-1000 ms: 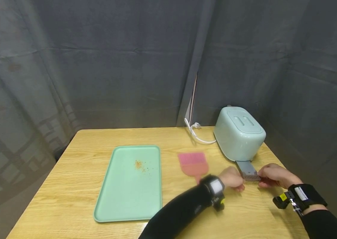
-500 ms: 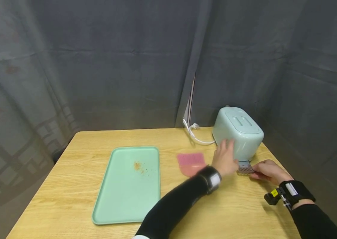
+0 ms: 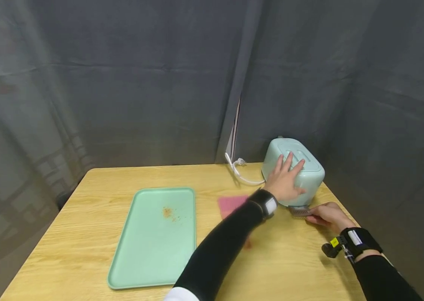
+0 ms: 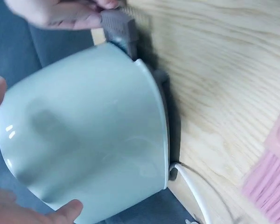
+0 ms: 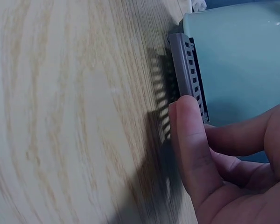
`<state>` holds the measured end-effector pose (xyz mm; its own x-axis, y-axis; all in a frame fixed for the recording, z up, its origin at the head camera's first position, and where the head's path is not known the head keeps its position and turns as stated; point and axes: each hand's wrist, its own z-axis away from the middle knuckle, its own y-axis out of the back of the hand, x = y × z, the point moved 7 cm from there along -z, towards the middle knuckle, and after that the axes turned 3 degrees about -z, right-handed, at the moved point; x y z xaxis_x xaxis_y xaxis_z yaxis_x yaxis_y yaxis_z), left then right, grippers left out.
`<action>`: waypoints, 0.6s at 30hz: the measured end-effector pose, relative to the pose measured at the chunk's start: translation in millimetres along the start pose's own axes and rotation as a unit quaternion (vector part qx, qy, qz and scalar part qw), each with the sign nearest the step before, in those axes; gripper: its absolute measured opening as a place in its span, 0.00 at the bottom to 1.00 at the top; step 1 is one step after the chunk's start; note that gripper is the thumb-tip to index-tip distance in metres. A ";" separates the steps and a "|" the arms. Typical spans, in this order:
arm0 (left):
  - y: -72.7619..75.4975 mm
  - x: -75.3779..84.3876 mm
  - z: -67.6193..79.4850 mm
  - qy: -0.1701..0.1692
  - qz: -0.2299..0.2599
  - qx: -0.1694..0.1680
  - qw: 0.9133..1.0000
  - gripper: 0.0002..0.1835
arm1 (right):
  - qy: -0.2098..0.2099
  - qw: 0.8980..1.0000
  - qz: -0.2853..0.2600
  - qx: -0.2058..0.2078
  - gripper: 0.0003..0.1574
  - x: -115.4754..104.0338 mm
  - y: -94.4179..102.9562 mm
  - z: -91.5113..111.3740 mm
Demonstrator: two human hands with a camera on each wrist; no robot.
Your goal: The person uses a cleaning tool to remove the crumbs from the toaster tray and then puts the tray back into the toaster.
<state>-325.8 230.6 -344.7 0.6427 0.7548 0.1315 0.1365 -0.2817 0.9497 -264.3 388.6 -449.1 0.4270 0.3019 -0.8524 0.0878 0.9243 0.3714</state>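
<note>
The mint-green toaster (image 3: 311, 182) stands at the back right of the table. My left hand (image 3: 282, 183) is at its near side, fingers spread and straight. In the left wrist view its fingertips overlap the toaster's body (image 4: 93, 121). A grey crumb tray (image 3: 299, 211) with a slotted end sticks out a little from the toaster's base. My right hand (image 3: 330, 215) pinches the corner of that end between thumb and fingers. The right wrist view shows the row of slots (image 5: 192, 74) close against the toaster's wall, low over the table.
A mint-green serving tray (image 3: 140, 251) with brown crumbs (image 3: 167, 212) lies on the left of the wooden table (image 3: 91, 217). A pink brush (image 3: 229, 205) is partly hidden by my left forearm. A white cord (image 3: 251, 182) trails from the toaster. Grey curtains (image 3: 140, 104) hang behind.
The crumb tray has slid further into the toaster, my right hand following it. My left hand has moved from beside the crumb tray up to the toaster, fingers now spread.
</note>
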 end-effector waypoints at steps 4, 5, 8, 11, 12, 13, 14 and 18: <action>-3.1 -2.7 -2.8 0.001 -0.002 -0.018 1.000 0.43 | -0.009 1.000 -0.015 0.007 0.22 1.7 -3.3 -1.7; -4.1 -2.9 -2.8 0.000 -0.007 -0.019 1.000 0.40 | -0.013 1.000 -0.021 0.009 0.22 1.8 -3.9 -2.0; -2.9 -2.3 -1.8 -0.014 -0.035 -0.005 0.999 0.34 | -0.017 1.000 -0.014 0.016 0.22 0.0 -4.7 -1.7; 1.4 -0.7 -1.5 -0.026 -0.066 0.012 0.997 0.31 | -0.010 1.000 -0.017 0.020 0.22 -3.7 -4.9 -1.6; 3.1 -0.1 -1.4 -0.029 -0.075 0.016 0.997 0.31 | -0.006 1.000 -0.015 0.021 0.22 -5.0 -4.9 -1.7; 4.7 0.3 -1.3 -0.031 -0.081 0.018 0.996 0.30 | -0.002 1.000 -0.018 0.021 0.22 -6.2 -4.9 -2.0; 6.0 0.6 -1.2 -0.032 -0.085 0.018 0.996 0.30 | -0.001 1.000 -0.021 0.022 0.22 -7.0 -4.9 -2.2; 7.3 0.8 -0.9 -0.029 -0.083 0.008 0.996 0.30 | -0.003 0.999 -0.033 0.036 0.23 -7.5 -3.7 -4.5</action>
<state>-325.0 229.7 -337.4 0.6523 0.7566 -0.0441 0.2556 -0.1649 0.9526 -271.8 383.9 -445.7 0.4238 0.2393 -0.8736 0.1799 0.9230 0.3401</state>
